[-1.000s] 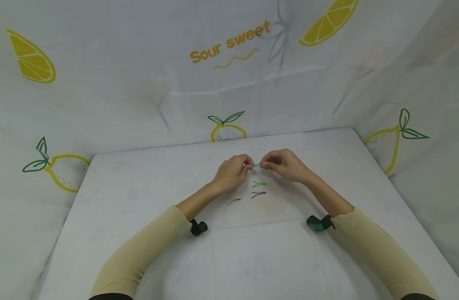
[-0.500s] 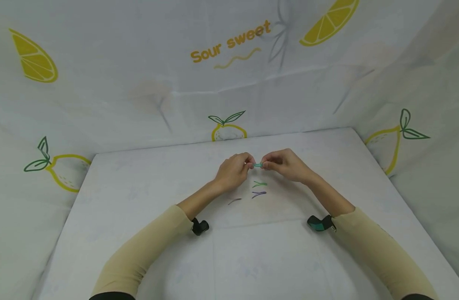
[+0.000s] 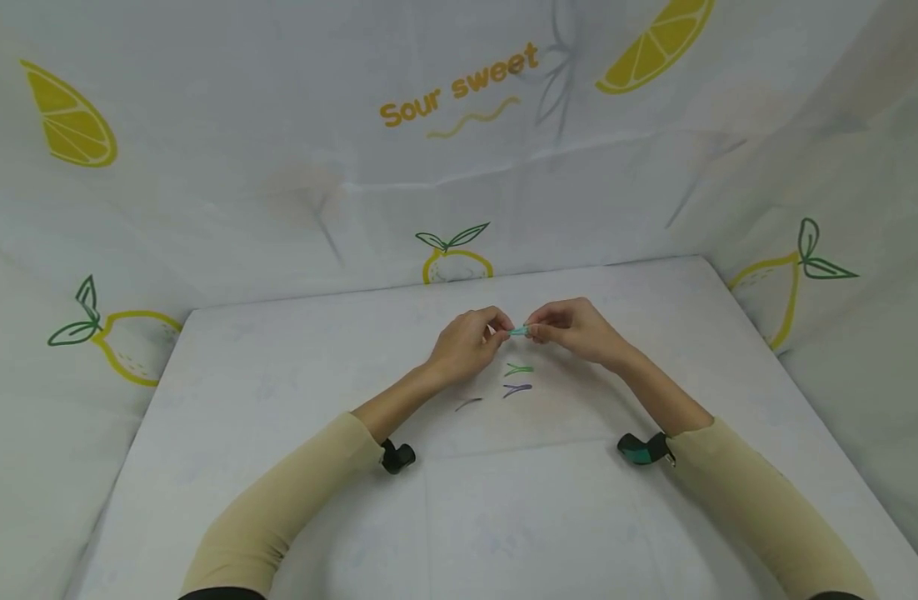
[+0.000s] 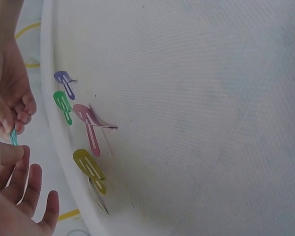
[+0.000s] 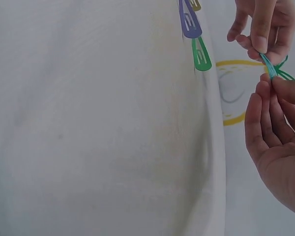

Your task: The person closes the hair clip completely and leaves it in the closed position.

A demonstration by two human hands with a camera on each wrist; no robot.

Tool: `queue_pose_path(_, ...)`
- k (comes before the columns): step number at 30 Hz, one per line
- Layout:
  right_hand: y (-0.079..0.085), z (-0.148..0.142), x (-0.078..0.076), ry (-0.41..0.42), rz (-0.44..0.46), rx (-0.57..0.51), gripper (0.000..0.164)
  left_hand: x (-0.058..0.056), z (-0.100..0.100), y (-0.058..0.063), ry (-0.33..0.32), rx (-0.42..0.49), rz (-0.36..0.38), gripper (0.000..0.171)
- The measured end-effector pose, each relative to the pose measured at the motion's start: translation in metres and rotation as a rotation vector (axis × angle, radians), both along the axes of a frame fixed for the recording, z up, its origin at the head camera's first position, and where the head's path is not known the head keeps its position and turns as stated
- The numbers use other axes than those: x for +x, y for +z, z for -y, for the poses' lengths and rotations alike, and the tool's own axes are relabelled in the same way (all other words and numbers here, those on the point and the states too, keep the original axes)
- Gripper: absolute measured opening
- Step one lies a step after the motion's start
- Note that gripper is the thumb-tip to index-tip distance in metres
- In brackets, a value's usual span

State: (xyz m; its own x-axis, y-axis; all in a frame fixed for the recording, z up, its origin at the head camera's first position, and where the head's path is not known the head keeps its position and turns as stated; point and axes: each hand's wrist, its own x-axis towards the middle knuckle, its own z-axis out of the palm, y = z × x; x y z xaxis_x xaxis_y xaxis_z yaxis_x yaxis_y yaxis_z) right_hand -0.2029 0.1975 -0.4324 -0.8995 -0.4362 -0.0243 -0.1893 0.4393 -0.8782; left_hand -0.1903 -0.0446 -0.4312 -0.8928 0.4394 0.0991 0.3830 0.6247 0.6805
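Between both hands, above the far part of the table, is a small teal snap hair clip (image 3: 518, 332). The left hand (image 3: 462, 346) pinches one end with thumb and forefinger. From the other side, the right hand (image 3: 579, 333) pinches the opposite end. In the right wrist view the clip (image 5: 268, 64) looks slim, and the fingertips cover both its ends. Below the hands lie a green hair clip (image 3: 519, 369) and a purple hair clip (image 3: 517, 389). The left wrist view also has a pink clip (image 4: 82, 113) and a yellow clip (image 4: 85, 163); both are bent open.
A white cloth covers the table (image 3: 504, 517). Its far edge meets a white curtain (image 3: 279, 225) printed with lemons. Black wrist cameras, one on the left (image 3: 397, 457) and one on the right (image 3: 642, 449), hang beneath the sleeves.
Both hands keep their pinch on the teal clip and have shifted very slightly to the right with it. The clips on the table have not moved.
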Motion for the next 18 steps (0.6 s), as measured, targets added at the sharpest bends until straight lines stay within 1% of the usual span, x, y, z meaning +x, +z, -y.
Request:
queue_pose_path(4,0.0003,-0.0012,-0.0004,-0.011,0.027,-0.032,0.017,0.0007,0.0003,0.0001,0.004,0.012,-0.008,0.012)
queue_pose_path(9,0.0016,-0.0025,-0.0009,-0.006,0.056,-0.077,0.019,0.0013,0.0015,0.0010,0.016,0.022,-0.030,0.011)
queue_pose_path(13,0.0026,-0.0026,-0.0003,-0.004,0.073,-0.094,0.019,0.0014,0.0026,0.0020,0.019,0.030,-0.033,0.012)
queue_pose_path(18,0.0026,-0.0028,0.0001,-0.007,0.100,-0.094,0.022,0.0006,0.0045,0.0025,0.023,0.018,-0.023,0.014)
